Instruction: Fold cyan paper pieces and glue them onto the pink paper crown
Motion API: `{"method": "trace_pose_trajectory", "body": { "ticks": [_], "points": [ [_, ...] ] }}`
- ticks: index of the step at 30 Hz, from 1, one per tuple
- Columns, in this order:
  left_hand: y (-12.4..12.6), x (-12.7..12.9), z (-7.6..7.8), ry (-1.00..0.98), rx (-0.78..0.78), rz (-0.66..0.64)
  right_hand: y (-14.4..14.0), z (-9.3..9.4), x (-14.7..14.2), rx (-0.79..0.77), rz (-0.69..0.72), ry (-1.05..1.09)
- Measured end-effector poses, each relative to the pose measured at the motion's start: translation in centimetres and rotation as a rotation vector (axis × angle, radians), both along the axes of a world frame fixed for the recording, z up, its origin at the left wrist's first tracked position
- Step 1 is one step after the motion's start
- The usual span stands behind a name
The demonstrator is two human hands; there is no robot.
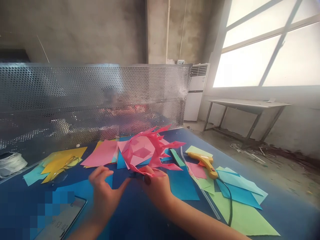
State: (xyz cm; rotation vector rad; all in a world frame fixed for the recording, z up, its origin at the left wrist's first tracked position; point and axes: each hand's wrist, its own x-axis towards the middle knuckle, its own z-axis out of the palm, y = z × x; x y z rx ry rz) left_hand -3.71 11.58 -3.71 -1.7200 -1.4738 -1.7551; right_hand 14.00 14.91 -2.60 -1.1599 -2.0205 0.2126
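Observation:
A pink folded-paper ring [160, 151] with pointed tips stands up over the blue table, its middle open. My right hand [157, 186] grips its lower edge, fingers wrapped round the paper. Something small and dark shows by those fingers; I cannot make out what it is. Just left of the ring is my left hand [107, 190], holding nothing, its thumb stretched toward the ring and its fingers curved apart from the thumb. Behind the ring lie pink sheets [102, 153] and blue paper. To its right rests a yellow glue gun [203, 161] with a black cord.
A phone [72, 216] lies at the front left, and glasses [66, 166] rest on yellow paper. Clear glue sticks [202, 186] and green sheets [245, 213] are at the right. A perforated metal screen [150, 86] borders the far edge; a white roll [12, 163] sits left.

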Motion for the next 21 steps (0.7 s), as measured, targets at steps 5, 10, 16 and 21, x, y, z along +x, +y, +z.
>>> {"method": "trace_pose_trajectory", "body": {
  "ticks": [5, 10, 16, 21],
  "points": [
    [1.0, 0.7, 0.5, -0.211, -0.369, -0.31, 0.0, -0.3, -0.2, -0.058, 0.035, 0.114],
    [0.6, 1.1, 1.7, -0.338, -0.588, -0.595, -0.4, -0.5, -0.3, -0.095, 0.174, 0.213],
    [-0.1, 1.3, 2.5, -0.473, -0.594, -0.675, -0.9, -0.2, 0.0, -0.097, 0.263, 0.325],
    [-0.1, 1.4, 2.5, -0.539, -0.616, -0.708, -1.1, 0.2, 0.0, -0.077, 0.288, 0.368]
  ]
}}
